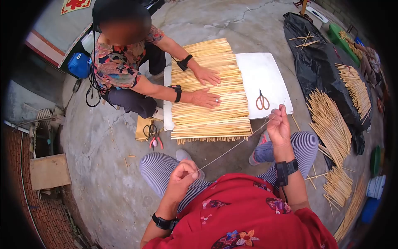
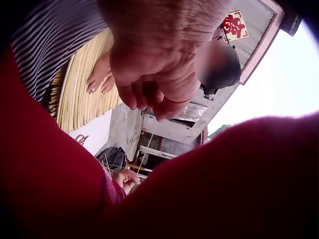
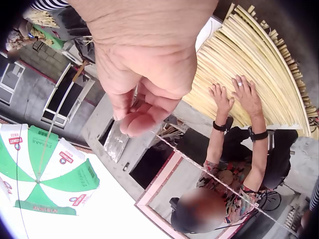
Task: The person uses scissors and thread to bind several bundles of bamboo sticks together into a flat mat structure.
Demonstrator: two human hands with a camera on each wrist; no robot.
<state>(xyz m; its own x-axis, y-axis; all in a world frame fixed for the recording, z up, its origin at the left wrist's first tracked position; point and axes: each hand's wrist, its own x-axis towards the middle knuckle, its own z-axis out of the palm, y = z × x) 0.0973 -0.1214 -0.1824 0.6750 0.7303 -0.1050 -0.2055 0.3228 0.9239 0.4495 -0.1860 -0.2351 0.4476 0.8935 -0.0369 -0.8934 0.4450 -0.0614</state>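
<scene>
A thin pale string (image 1: 226, 156) runs taut and slanting between my two hands. Low in the head view, my left hand (image 1: 181, 179) pinches its near end between thumb and curled fingers. Higher and to the right, my right hand (image 1: 279, 129) pinches the other end at the fingertips, where a fine, thin tip sticks up. The right wrist view shows the string (image 3: 209, 174) leading off from those fingers. Beyond my hands lies a mat of straw-coloured stalks (image 1: 207, 124) on a white board (image 1: 265, 70). Scissors (image 1: 262, 102) rest on the board, near my right hand.
Across the mat a crouching person presses both hands (image 1: 204, 98) flat on the stalks. Pink-handled pliers (image 1: 156, 142) and a yellow pouch (image 1: 142, 129) lie on the floor at left. Several stalk piles (image 1: 331, 124) and a black plastic sheet (image 1: 306, 62) are at right.
</scene>
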